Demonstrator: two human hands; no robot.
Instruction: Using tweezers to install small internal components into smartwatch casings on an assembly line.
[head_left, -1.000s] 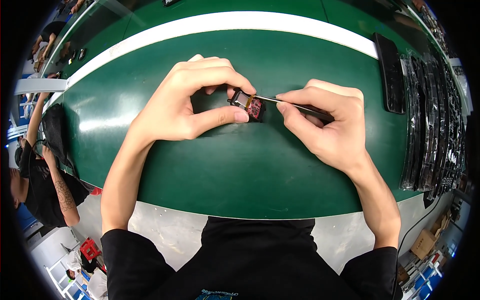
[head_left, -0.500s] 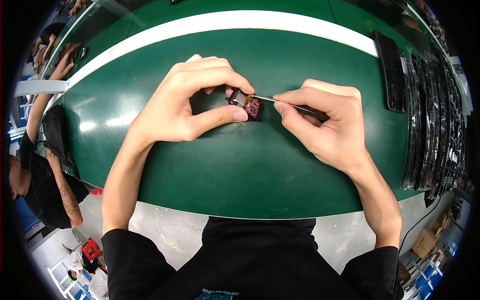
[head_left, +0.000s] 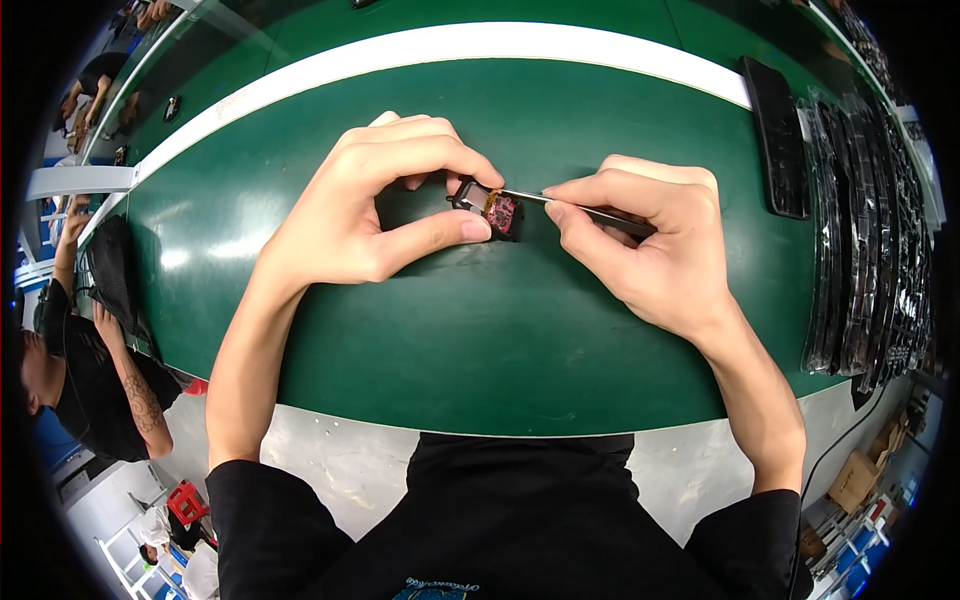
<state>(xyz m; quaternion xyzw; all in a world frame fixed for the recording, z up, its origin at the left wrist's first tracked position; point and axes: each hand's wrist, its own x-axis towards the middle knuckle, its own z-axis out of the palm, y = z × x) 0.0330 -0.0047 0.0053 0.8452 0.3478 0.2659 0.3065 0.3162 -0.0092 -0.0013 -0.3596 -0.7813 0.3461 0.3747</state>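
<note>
Here's the left hand (head_left: 340,210), thumb and index finger curled in a narrow pinch, gripping a small black-framed device with a red circuit board (head_left: 490,206). It's over the middle of a smooth green table (head_left: 520,350), its long axis apparently slanting from far left to near right. Across from it, the right hand (head_left: 650,235), closed in a pen grip on a slim dark-handled tool with a silver shaft (head_left: 527,195)! That tool points left, its tip right at the device's far right corner, just beside the left index fingertip; contact is too small to tell. The left hand is the nearer one. Green surface stretches between the forearms to the near edge; a white strip (head_left: 450,43) runs beyond, while black plastic-wrapped stacks (head_left: 860,240) and a flat black slab (head_left: 778,140) line the right edge, well apart from the device.
</note>
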